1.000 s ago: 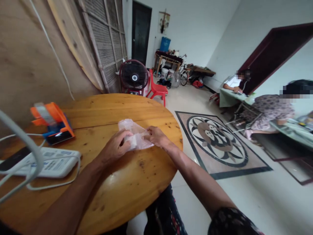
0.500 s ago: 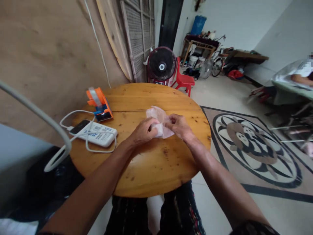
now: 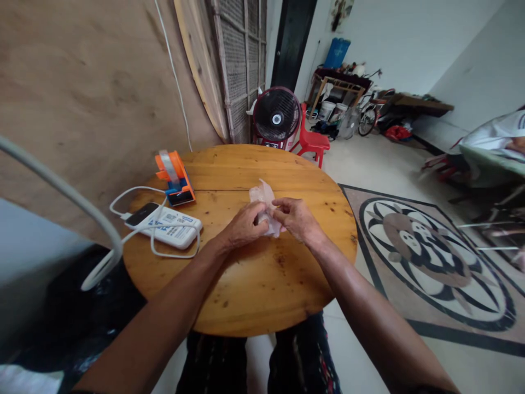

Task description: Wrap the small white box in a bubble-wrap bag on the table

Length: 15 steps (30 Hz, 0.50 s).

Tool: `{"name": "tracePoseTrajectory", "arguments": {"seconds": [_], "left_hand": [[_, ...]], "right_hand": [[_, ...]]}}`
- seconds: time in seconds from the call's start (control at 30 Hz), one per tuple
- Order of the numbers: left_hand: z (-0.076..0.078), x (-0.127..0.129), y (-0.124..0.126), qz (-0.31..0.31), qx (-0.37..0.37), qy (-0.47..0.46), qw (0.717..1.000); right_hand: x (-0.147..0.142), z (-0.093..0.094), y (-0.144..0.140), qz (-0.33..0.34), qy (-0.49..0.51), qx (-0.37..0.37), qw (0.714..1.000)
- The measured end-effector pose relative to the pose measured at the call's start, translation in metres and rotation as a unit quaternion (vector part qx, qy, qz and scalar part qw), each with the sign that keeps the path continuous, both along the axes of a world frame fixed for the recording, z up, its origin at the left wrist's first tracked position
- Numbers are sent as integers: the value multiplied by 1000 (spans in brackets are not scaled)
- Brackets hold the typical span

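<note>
Here the left hand [image 3: 245, 225] and right hand [image 3: 296, 218] pinch a crumpled plastic bag [image 3: 264, 201] (translucent) between them.

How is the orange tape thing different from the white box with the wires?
The tape dispenser is orange and blue, while the power bank is white with printing. The tape dispenser stands tall, holding a roll of tape; the power bank lies flat and low. White cables loop around the power bank and a dark phone rests by it; nothing is plugged into the tape dispenser. Both sit on the round wooden table, to the left of the hands.
</note>
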<state>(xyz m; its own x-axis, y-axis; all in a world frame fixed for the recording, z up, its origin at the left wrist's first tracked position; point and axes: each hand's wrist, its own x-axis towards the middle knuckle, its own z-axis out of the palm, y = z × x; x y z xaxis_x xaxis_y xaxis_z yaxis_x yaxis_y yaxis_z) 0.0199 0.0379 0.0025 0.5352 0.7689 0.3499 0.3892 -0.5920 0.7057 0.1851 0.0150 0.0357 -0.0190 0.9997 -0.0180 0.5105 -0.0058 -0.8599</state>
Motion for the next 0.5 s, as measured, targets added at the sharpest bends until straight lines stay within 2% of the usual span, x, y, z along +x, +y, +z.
{"name": "tracePoseTrajectory", "arguments": {"seconds": [0.17, 0.27, 0.4, 0.5], "left_hand": [[4, -2, 2, -14, 37, -2, 999], [5, -4, 3, -7, 29, -8, 1000], [6, -10, 3, 4, -10, -19, 1000], [7, -14, 0, 56, -18, -43, 997]], "right_hand": [[-4, 10, -21, 56, -40, 52, 996], [-9, 13, -29, 72, -103, 72, 989], [-20, 16, -35, 83, -225, 101, 966], [-28, 19, -37, 82, -303, 113, 943]]}}
